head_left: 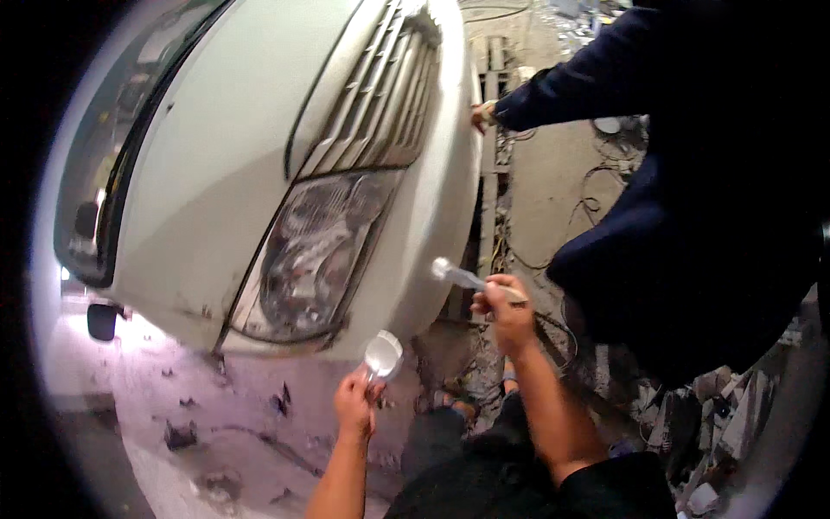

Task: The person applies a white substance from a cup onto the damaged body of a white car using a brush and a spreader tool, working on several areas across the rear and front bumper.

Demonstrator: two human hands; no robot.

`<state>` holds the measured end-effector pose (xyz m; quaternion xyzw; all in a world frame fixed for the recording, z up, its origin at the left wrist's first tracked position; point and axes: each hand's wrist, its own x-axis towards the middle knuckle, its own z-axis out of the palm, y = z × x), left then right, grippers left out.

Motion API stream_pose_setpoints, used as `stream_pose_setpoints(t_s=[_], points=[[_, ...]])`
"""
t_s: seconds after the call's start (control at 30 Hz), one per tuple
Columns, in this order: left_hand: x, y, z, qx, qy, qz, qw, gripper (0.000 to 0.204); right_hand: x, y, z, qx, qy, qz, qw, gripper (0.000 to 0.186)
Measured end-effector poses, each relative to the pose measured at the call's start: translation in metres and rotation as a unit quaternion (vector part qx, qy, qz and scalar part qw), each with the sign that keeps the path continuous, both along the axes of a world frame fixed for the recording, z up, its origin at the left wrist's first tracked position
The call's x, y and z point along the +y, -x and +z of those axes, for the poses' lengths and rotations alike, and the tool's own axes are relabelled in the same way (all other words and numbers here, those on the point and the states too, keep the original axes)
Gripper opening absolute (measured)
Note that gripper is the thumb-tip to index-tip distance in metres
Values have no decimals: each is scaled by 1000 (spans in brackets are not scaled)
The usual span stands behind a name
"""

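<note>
My left hand (pixel 356 402) is closed around the short stem of a round, shiny, pale piece (pixel 384 355), whose exact kind I cannot make out. It is held up just off the near corner of a white car's front bumper (pixel 413 298). Farther right, my right hand (pixel 508 313) grips a small hammer (pixel 467 278), its pale head pointing left toward the bumper. The hammer head looks close to the bumper's edge; whether they touch, I cannot tell. Above my left hand lies the car's headlight (pixel 316 251), beside the slatted grille (pixel 373 91).
Another person in dark clothes (pixel 692 199) stands close on the right, one hand (pixel 482 118) at the bumper's far part. Cables (pixel 588 205) trail over the floor. Rubble (pixel 718 415) lies at lower right, and dark scraps (pixel 181 434) dot the floor at left.
</note>
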<state>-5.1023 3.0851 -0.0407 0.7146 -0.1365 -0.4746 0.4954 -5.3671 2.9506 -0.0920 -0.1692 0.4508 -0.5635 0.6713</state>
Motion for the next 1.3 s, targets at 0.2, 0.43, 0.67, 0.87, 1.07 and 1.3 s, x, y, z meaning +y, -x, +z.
stream_pose_setpoints(t_s=[0.2, 0.43, 0.67, 0.87, 1.07, 1.3], points=[[-40, 19, -13, 2, 74, -109, 991, 13, 33, 31, 75, 181, 217, 173, 944, 14], [-54, 9, -58, -238, 125, -272, 924, 16, 22, -9, 99, 459, 458, 267, 713, 24], [-98, 21, -12, -188, 128, -291, 929, 18, 3, -48, 96, 585, 441, 315, 603, 23], [-110, 1, -23, -395, 249, -384, 797, 30, 4, -61, 100, 528, 349, 283, 720, 19], [-130, 9, -28, -466, 289, -403, 733, 26, -14, -45, 110, 213, -1, 154, 965, 20], [-178, 51, -21, -479, 148, -449, 740, 21, -71, 17, 80, 69, -68, 100, 990, 19]])
